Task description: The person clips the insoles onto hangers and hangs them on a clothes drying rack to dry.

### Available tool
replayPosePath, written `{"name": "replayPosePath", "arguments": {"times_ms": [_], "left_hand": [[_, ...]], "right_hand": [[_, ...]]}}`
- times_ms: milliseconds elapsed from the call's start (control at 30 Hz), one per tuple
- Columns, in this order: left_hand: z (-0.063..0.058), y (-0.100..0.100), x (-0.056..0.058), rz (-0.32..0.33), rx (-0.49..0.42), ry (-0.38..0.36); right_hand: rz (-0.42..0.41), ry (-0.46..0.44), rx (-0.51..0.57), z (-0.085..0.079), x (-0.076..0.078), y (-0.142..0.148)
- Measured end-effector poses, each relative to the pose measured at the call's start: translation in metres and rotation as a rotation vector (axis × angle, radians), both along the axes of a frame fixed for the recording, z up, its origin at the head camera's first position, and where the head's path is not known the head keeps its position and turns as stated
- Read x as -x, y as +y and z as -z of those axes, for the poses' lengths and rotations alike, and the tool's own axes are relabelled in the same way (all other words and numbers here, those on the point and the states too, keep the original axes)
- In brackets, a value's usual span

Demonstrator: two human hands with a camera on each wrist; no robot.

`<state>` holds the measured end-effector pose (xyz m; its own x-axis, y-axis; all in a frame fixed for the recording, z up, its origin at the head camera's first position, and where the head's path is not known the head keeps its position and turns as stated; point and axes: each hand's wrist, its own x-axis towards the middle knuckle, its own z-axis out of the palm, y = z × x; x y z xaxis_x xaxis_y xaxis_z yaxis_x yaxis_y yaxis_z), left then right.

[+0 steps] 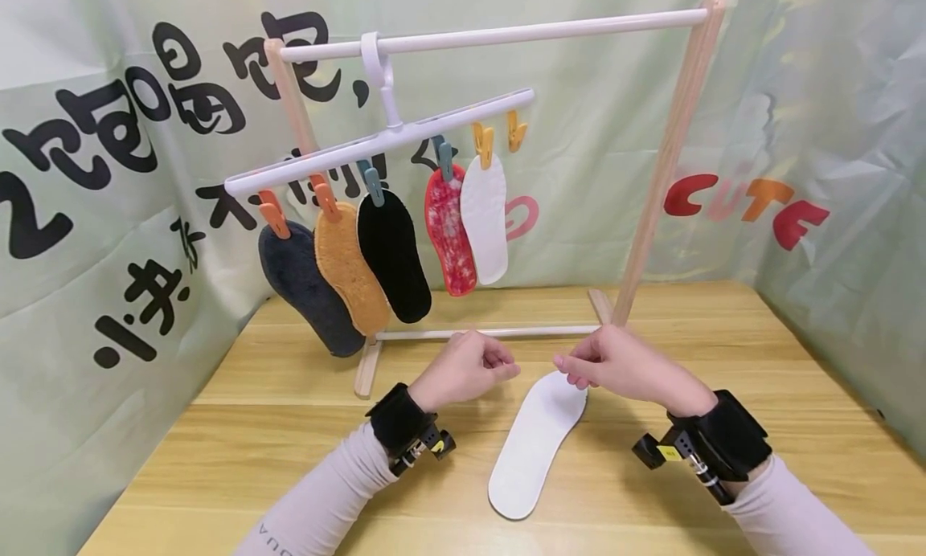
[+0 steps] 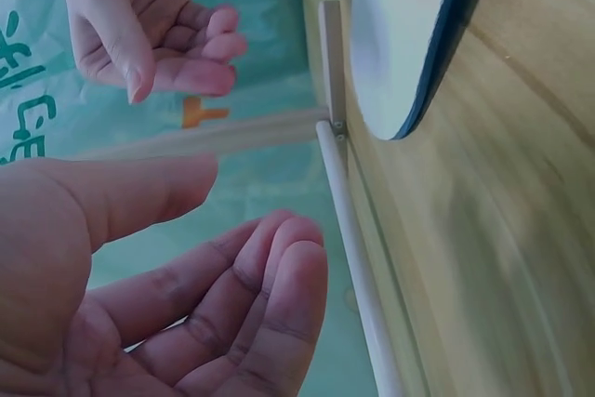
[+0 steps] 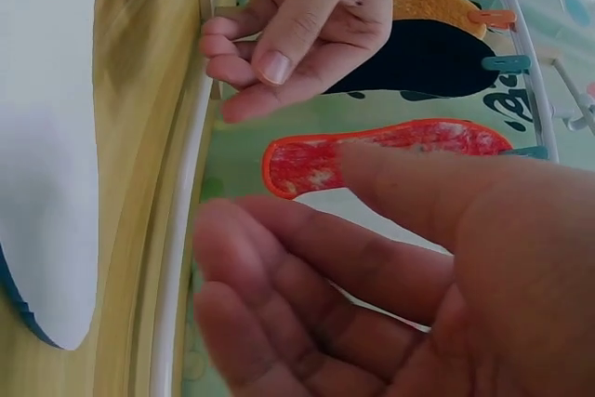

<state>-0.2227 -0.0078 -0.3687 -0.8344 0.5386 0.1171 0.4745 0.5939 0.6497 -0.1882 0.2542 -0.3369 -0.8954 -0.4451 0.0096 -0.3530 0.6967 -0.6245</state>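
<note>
A white insole [image 1: 537, 451] lies flat on the wooden table, its wide end toward the far side. Above and left of that end is my left hand [image 1: 463, 369], fingers loosely bent with nothing between them. My right hand [image 1: 624, 365] hovers over the wide end, overlapping it in the head view. Both wrist views show a gap between thumb and fingers, and neither hand holds anything. In the left wrist view the insole [image 2: 400, 44] shows a dark blue underside along its edge and stands apart from the fingers.
Behind the hands stands a rack [image 1: 661, 170] with a white top bar. A white hanger [image 1: 318, 156] tilts on it, carrying dark grey [image 1: 311, 287], tan [image 1: 352, 271], black [image 1: 394, 259], red [image 1: 450, 235] and white [image 1: 486, 226] insoles. One yellow clip [image 1: 516, 132] holds nothing.
</note>
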Motion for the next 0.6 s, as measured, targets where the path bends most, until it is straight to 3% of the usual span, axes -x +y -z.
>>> {"name": "replayPosePath", "arguments": {"times_ms": [600], "left_hand": [[0.014, 0.005, -0.003, 0.028, 0.099, -0.007]], "right_hand": [[-0.13, -0.129, -0.077, 0.007, -0.001, 0.007]]}}
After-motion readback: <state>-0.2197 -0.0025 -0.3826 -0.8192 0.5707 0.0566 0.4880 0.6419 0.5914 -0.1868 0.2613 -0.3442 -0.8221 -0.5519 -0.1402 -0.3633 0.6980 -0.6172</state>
